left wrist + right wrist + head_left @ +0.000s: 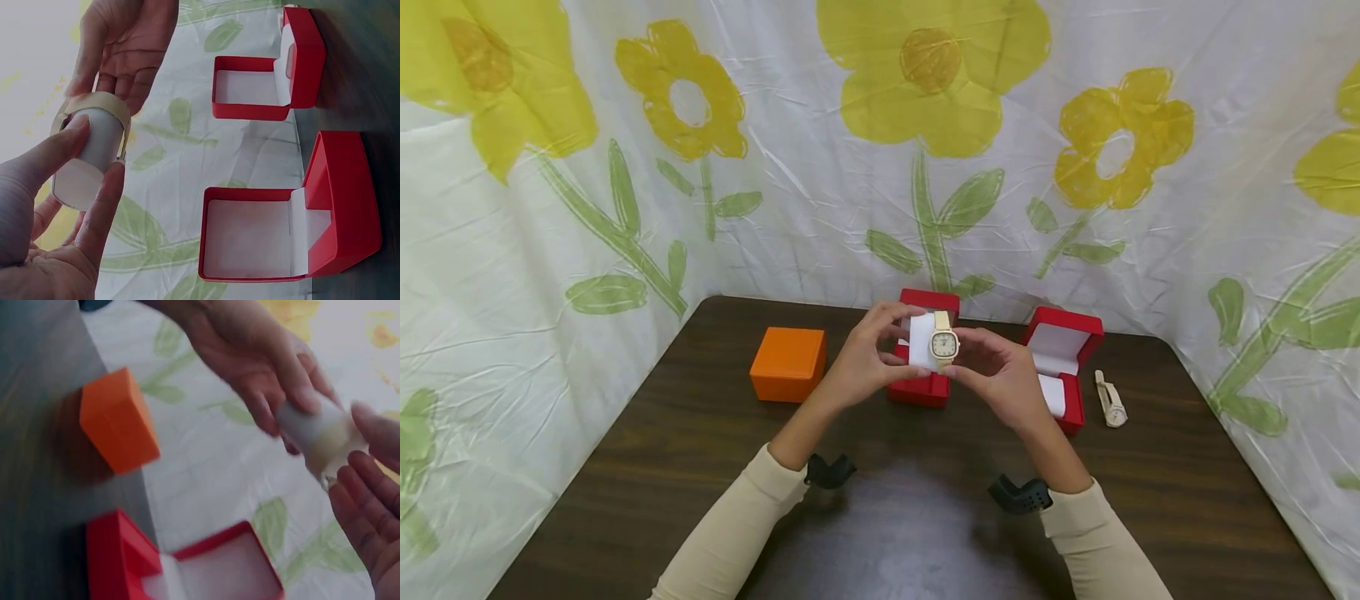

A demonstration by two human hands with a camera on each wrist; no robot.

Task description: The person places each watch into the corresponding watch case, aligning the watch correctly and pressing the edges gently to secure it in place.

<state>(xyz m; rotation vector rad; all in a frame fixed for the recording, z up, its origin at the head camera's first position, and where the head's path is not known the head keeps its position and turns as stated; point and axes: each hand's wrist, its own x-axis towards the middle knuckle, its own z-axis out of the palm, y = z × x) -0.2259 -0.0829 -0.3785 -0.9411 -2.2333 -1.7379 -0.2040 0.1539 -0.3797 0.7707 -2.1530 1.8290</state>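
Observation:
Above the table both hands hold up a white cushion (920, 342) with a cream watch (943, 343) strapped round it, its square face toward me. My left hand (904, 346) grips the cushion (84, 156) between thumb and fingers. On the other side my right hand (967, 357) pinches the watch, thumb and fingertips on the cream strap (94, 103). The right wrist view shows the cushion (319, 434) blurred between both hands. Just behind stands an open red box (925, 390) with a white lining.
A second open red box (1063, 358) stands to the right, with another cream watch (1111, 402) lying on the dark wooden table (880, 500) beside it. A shut orange box (787, 363) sits at the left. Flowered cloth walls (550, 250) surround the table.

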